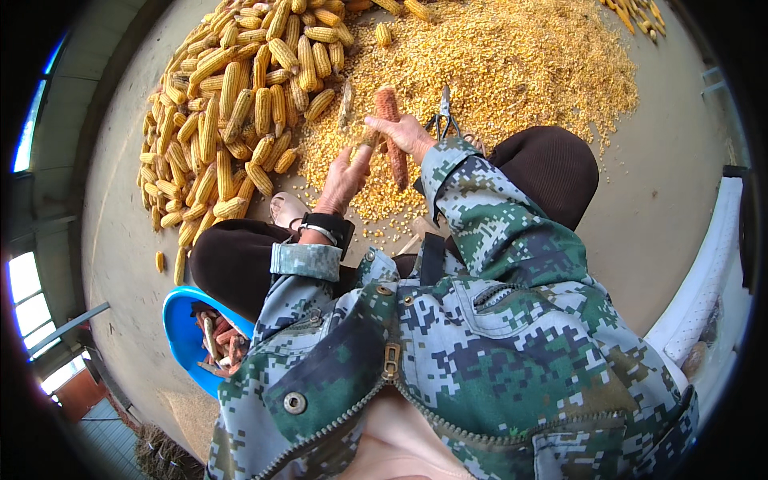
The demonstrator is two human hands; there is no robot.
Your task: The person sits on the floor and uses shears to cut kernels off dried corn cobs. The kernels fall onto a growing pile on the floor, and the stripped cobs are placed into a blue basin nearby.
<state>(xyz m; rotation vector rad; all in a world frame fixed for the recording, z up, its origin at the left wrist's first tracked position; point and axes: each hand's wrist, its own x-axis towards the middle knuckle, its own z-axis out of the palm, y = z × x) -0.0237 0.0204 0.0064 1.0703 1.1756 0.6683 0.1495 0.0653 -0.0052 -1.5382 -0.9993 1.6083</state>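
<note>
My right hand (408, 135) is closed around a reddish, bare corncob (389, 105), which stands nearly upright in the view. A smaller brownish cob (370, 137) lies between my hands, its lower end in the fingers of my left hand (345, 177) and my right thumb across its top. My hands partly hide it. Beneath them spread loose yellow corn kernels (480, 66). Scissors with dark handles (444, 114) rest on the kernels just right of my right hand. A pale, thin cob (345, 105) lies up and left of my hands.
A heap of unshelled corn ears (204, 132) fills the upper left, beside my bent left knee. A blue plastic basin (180, 336) holding bare cobs stands at lower left. More ears (639, 18) lie at the far upper right. A white object (696, 300) runs along the right edge.
</note>
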